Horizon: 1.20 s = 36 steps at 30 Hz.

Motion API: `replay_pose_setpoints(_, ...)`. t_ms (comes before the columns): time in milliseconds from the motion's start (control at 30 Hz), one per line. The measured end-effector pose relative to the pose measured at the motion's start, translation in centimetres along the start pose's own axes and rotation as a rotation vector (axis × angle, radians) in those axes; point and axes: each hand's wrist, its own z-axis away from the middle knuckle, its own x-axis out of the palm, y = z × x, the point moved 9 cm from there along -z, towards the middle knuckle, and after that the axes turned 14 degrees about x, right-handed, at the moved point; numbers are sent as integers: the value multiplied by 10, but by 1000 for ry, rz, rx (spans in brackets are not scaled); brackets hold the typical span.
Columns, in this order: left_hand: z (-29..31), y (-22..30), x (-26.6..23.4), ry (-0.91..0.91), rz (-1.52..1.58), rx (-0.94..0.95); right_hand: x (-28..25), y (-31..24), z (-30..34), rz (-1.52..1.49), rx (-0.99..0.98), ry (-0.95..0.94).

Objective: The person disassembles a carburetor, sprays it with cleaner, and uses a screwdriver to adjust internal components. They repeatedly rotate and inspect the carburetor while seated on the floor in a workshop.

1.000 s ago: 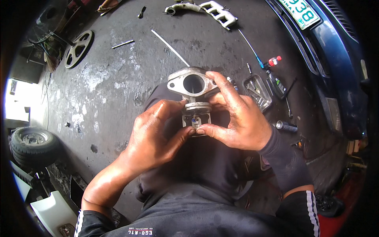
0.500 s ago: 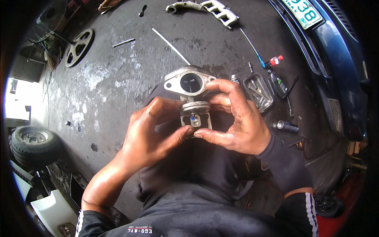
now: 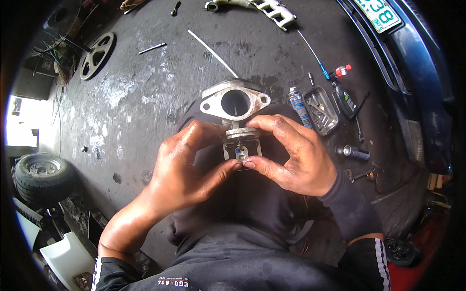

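Observation:
Over my lap, both hands hold a grey metal valve body [image 3: 257, 109]. Its upper end is an oval flange with a round bore and a bolt hole on either side; a thin rod shows inside the bore. Below a narrow neck come a round collar and a squarish bracket with a small blue spot. My left hand [image 3: 177, 162] grips the left side, thumb tip on the bracket's lower edge. From the right, my right hand [image 3: 298, 157] pinches it, index finger by the collar and thumb tip beside the other thumb. Some fingertips are hidden behind the part.
On the floor to the right lie a tray of small parts [image 3: 332, 127], spray cans [image 3: 300, 107], [image 3: 356, 153] a dark bottle [image 3: 345, 101] and a long blue-handled screwdriver [image 3: 322, 68]. Ahead are a metal rod [image 3: 211, 51] and a manifold [image 3: 274, 10]. A blue car [image 3: 422, 63] stands right, a wheel [image 3: 43, 177] left.
My right index finger has come down from the flange's edge to near the collar. The thumbs press slightly lower on the bracket, and the spray can beside the tray is less covered.

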Motion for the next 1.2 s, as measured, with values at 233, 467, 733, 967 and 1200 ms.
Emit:
replay_pose_setpoints(233, -1, -1, 2, 24, -48, 13, 4, 2, 1, 39, -20, 43)
replay_pose_setpoints(467, 0, -7, -2, 51, -7, -33, 2, 8, -3, -28, 5, 18)
replay_pose_setpoints(733, 2, 1, 0, 14, 10, -26, -2, 1, 1, -50, -13, 4)
replay_pose_setpoints(967, -3, 4, -2, 11, -60, 53, 5, -3, 5, 80, -56, 40)
replay_pose_setpoints(1200, 0, 4, 0, 23, -109, 32, 12, 1, 7, 54, 4, 72)
